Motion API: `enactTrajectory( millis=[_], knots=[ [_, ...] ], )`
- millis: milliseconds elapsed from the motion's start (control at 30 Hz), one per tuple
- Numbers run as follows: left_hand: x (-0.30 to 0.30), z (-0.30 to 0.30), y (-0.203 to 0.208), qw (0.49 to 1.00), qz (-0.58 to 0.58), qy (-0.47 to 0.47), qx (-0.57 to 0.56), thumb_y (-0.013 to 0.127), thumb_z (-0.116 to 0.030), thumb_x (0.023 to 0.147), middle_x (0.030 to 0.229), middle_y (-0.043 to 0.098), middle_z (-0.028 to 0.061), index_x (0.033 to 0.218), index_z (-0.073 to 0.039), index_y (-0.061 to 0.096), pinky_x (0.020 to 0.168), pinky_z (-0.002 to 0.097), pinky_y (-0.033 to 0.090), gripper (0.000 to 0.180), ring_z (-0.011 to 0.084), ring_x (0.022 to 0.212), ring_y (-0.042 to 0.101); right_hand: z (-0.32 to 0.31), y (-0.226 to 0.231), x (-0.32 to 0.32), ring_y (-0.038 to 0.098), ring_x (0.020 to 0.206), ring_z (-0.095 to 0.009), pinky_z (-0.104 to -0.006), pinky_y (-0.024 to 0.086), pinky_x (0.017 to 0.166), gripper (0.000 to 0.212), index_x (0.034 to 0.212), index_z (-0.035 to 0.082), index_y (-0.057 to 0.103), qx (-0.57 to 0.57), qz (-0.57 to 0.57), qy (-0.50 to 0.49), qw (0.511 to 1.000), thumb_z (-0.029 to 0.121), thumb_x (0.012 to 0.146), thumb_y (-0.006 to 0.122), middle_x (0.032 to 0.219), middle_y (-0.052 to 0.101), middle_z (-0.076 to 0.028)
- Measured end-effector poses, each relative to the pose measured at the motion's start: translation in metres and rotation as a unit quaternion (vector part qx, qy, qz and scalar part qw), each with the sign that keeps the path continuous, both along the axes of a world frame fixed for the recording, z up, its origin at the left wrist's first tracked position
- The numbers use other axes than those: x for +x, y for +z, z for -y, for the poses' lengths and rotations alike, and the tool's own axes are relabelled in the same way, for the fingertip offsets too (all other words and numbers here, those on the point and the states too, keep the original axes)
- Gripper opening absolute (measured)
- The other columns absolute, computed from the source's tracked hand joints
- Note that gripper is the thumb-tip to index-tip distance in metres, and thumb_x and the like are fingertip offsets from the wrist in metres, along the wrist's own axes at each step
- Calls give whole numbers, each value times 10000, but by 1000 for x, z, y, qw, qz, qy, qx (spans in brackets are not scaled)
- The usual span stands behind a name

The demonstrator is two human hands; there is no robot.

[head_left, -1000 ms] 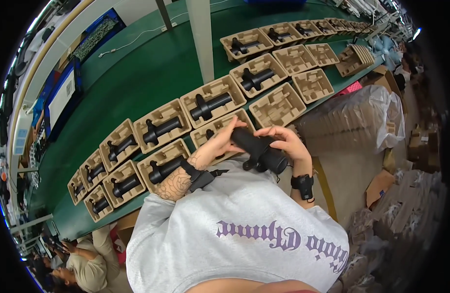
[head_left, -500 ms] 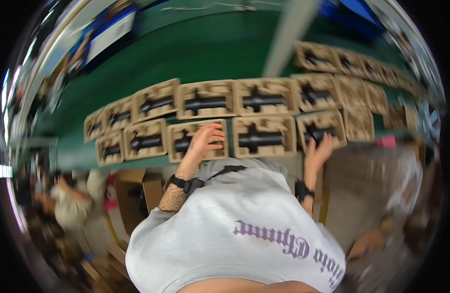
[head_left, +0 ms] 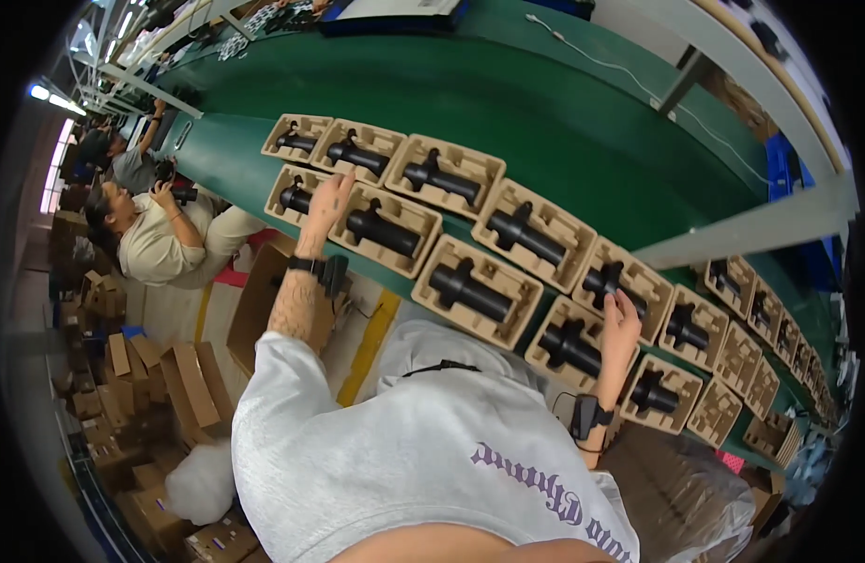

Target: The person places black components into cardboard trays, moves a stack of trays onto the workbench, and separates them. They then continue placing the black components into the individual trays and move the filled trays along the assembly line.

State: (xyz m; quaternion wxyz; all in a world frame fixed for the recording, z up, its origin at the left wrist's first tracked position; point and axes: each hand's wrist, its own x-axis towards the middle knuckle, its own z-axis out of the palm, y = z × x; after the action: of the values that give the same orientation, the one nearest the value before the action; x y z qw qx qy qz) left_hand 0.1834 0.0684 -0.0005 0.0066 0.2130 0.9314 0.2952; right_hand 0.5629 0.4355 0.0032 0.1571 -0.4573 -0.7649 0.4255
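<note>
Two rows of tan moulded-pulp trays (head_left: 432,319) run along the green bench, most with a black scope-like tube (head_left: 472,293) lying in them. At the left, my left hand (head_left: 327,203) is over the near row, between a tray with a smaller-looking tube (head_left: 297,197) and the tray to its right. Its fingers are stretched out, and nothing shows in them. My right hand (head_left: 622,324) reaches across the near row, fingers apart, fingertips at a black tube (head_left: 605,280) in a far-row tray. Whether they touch it I cannot tell.
A grey metal post (head_left: 761,225) slants over the bench at right. Beyond it stand more filled trays (head_left: 726,279). Some right-hand trays (head_left: 714,413) hold no tube. A co-worker (head_left: 160,235) sits at left. Cardboard boxes (head_left: 196,389) and a plastic-wrapped stack (head_left: 676,488) stand below.
The view has swung and tilted, bringing the left side of the room in. My left hand has moved left along the trays; my right hand has gone from a near-row tray to a far-row one.
</note>
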Motion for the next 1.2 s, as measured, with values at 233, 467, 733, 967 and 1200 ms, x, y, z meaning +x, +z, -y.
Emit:
enactTrajectory(
  millis=[233,467,733,967,1200],
  knots=[
    [-206,83,-54,950,-166,91,-247,522,-482,813,765,611,237,768,19,592,652,465,484,508,423,717,595,15,-56,-87,362,1168,-398,-508,413,862,465,1107,-2,564,250,267,-25,930,357,818,614,1256,391,-195],
    [-253,53,-82,969,-90,-178,-144,497,-322,840,758,569,265,795,8,539,651,491,438,335,434,770,551,16,-84,-112,370,1156,-370,-561,380,808,314,1043,64,582,317,245,-143,905,268,807,620,1249,408,-159],
    [-308,54,-88,967,-81,-226,-83,520,-259,842,736,552,259,757,0,526,601,500,411,273,450,722,524,30,-75,-158,403,1091,-376,-544,381,790,286,948,64,612,290,216,-190,913,287,769,630,1175,454,-144],
    [-396,54,-128,966,-86,-221,-102,491,-225,873,760,538,257,810,33,516,616,487,418,267,460,732,505,46,-96,-257,413,1103,-340,-517,378,797,311,942,86,632,326,208,-203,900,312,729,652,1171,472,-121],
    [-419,45,-165,926,-110,-309,-185,432,-214,890,852,559,265,1059,-23,568,604,502,432,289,439,706,533,-24,-134,-302,366,1177,-325,-544,330,848,273,935,84,632,363,247,-130,889,252,720,653,1194,448,-116]
  ],
)
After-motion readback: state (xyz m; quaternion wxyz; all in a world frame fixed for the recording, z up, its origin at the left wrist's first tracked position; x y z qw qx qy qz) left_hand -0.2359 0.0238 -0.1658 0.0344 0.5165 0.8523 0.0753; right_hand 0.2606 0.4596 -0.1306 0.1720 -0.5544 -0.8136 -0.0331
